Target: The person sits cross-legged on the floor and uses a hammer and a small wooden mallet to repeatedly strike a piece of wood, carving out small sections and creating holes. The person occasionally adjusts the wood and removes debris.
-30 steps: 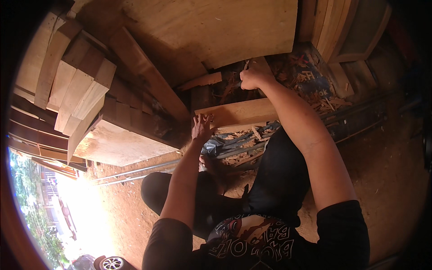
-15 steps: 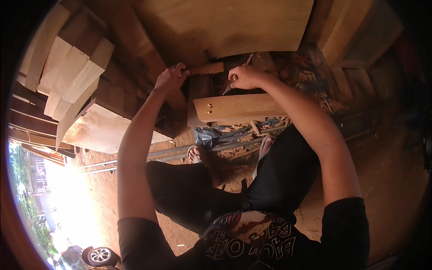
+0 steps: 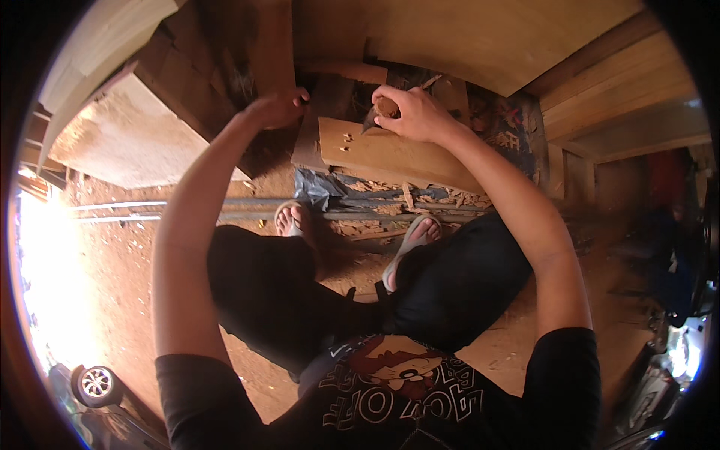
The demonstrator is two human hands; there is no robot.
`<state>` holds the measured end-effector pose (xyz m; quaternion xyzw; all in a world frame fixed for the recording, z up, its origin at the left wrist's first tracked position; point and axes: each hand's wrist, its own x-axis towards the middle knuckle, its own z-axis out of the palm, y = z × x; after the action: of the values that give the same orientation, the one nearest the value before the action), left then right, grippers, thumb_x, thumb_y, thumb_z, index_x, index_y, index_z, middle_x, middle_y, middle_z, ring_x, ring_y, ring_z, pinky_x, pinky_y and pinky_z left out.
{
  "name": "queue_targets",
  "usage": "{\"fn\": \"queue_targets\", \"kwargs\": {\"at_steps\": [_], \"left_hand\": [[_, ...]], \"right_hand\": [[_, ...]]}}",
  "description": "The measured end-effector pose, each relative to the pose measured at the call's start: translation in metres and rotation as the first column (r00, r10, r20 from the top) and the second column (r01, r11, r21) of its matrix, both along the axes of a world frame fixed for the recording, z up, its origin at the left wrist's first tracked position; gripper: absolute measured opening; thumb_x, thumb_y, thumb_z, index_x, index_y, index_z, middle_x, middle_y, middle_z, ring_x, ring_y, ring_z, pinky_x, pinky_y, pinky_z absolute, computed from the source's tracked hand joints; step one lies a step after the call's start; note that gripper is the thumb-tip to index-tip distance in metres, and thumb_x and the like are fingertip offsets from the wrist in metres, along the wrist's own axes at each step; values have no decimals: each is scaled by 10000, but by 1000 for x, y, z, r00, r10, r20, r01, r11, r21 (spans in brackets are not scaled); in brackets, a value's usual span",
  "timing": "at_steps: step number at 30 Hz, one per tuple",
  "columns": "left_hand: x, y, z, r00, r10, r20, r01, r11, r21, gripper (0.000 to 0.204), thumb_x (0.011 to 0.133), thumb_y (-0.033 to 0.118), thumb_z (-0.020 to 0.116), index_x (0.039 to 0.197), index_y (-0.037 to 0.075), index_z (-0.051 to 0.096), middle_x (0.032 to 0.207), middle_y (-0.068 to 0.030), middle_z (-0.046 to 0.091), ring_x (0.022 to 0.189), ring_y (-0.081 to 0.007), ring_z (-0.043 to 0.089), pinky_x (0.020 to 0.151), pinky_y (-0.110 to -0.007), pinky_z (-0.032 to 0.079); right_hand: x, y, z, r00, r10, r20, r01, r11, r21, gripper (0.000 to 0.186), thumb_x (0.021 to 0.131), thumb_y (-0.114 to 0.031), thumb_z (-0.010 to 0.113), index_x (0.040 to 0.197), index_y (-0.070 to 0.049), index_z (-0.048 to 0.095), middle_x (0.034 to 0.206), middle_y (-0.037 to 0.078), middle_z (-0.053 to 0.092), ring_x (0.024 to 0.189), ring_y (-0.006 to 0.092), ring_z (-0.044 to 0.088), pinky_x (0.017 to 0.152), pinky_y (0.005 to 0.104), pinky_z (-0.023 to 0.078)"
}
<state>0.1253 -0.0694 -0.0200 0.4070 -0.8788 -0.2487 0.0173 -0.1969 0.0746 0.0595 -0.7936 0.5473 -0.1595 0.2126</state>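
Observation:
My right hand (image 3: 417, 114) is closed round a brown object with a rounded end (image 3: 387, 107); a dark pointed part juts out beside it, and its kind I cannot make out. It is over the far edge of a pale wooden board (image 3: 397, 154). A few small chips (image 3: 347, 142) lie on that board's left end. My left hand (image 3: 276, 109) is left of the board, in shadow, with curled fingers; anything in them is hidden. Just beyond it lies a reddish wood strip (image 3: 352, 71).
A large wooden panel (image 3: 480, 37) stands at the back. Wooden frames (image 3: 615, 90) are at the right, and a broad light board (image 3: 127, 139) at the left. Wood shavings, a grey plastic scrap (image 3: 319, 187) and long metal bars (image 3: 142, 211) lie before my feet. A wheel (image 3: 97, 384) shows lower left.
The view has shifted. My left hand has drawn back from the reddish strip. My right hand has moved nearer over the pale board and turned, so the brown rounded end now shows.

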Motion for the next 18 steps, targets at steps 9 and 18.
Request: {"fn": "queue_targets", "kwargs": {"at_steps": [9,18], "left_hand": [[14,-9,-7,998,49,39,-51,997,55,381,1019,361,672,1307,112,680,1184,-145,759,1144,-370,706,974,-463,559],[23,-23,-41,998,11,54,-13,1000,28,410,1017,367,679,1319,88,668,1143,-163,754,1130,-364,710,963,-465,558]], "right_hand": [[29,-13,8,993,23,-116,-24,1000,-5,395,929,-340,733,1276,-162,668,1047,190,779,990,419,747,881,517,596],[25,-13,6,982,111,-154,-112,994,6,378,928,-307,761,1258,-144,674,914,207,755,880,395,744,822,488,573]]}}
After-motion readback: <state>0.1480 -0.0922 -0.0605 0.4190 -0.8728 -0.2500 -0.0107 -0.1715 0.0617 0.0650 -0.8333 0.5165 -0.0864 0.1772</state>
